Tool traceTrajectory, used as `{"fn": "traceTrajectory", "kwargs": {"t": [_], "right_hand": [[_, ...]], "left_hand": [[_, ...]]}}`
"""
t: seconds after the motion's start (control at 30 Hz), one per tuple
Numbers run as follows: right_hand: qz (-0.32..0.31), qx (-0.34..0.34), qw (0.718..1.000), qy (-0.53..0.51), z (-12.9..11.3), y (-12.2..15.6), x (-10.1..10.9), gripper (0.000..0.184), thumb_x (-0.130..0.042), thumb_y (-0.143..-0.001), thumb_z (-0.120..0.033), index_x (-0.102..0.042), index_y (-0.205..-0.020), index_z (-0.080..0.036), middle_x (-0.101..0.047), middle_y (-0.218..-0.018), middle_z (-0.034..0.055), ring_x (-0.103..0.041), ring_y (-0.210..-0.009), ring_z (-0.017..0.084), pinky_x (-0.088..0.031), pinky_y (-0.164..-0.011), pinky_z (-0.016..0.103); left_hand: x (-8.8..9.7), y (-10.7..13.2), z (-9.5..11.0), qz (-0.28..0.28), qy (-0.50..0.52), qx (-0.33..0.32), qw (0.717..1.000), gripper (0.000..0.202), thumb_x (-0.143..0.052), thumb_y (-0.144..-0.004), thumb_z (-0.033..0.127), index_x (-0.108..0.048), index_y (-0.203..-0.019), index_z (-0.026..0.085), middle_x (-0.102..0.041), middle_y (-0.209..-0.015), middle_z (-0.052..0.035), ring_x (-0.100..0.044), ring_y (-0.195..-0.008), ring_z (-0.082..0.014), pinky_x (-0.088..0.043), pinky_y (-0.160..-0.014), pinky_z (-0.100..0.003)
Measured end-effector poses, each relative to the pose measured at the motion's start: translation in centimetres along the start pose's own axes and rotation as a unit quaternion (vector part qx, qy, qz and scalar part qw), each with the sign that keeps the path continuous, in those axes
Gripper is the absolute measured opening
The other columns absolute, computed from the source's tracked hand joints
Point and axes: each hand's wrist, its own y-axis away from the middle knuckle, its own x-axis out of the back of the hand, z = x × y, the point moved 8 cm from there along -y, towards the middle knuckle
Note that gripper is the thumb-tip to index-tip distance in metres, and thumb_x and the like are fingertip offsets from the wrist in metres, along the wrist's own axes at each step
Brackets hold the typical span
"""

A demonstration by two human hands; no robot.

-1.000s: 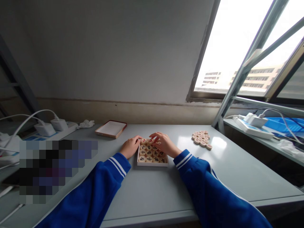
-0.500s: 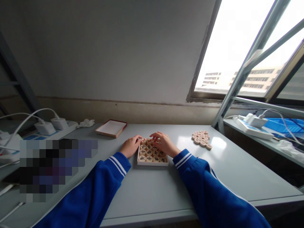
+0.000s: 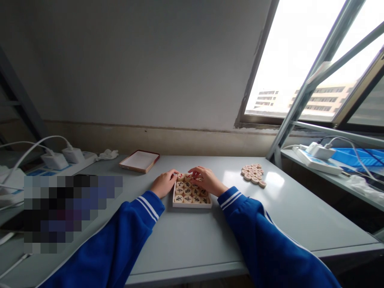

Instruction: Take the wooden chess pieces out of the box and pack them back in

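Observation:
A shallow white box [image 3: 192, 205] lies in the middle of the grey table [image 3: 186, 240], filled with rows of round wooden chess pieces [image 3: 187, 192] marked in black and red. My left hand [image 3: 163, 184] rests curled against the box's left wall, steadying it. My right hand [image 3: 207, 179] lies over the far right of the box, fingertips pinched on a piece in the back row. Both arms wear blue sleeves with white stripes.
A cluster of loose wooden pieces [image 3: 253, 174] lies to the right. The box's red-edged lid [image 3: 139, 161] sits at the back left. Chargers and a power strip [image 3: 60, 160] are far left. A shelf with a power strip [image 3: 318, 158] and a window frame stand right.
Almost nothing has moved. My right fingertips shifted slightly over the back row of pieces; the view drifted a little.

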Motion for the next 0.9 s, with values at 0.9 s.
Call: {"fn": "traceTrajectory", "kwargs": {"t": [0.9], "right_hand": [[0.06,-0.17,0.951,0.25,6.4,1.8,8.4,0.018,-0.059,-0.07,-0.023,-0.06,-0.089,-0.023,-0.064,-0.082,0.0024,-0.056,-0.081,0.019,-0.036,-0.076,0.035]], "left_hand": [[0.3,0.1,0.0,-0.003,0.019,0.015,1.0,0.03,-0.032,-0.081,0.03,-0.056,-0.097,0.02,-0.064,-0.097,-0.0036,-0.057,-0.088,-0.0175,-0.043,-0.073,-0.024]]}}
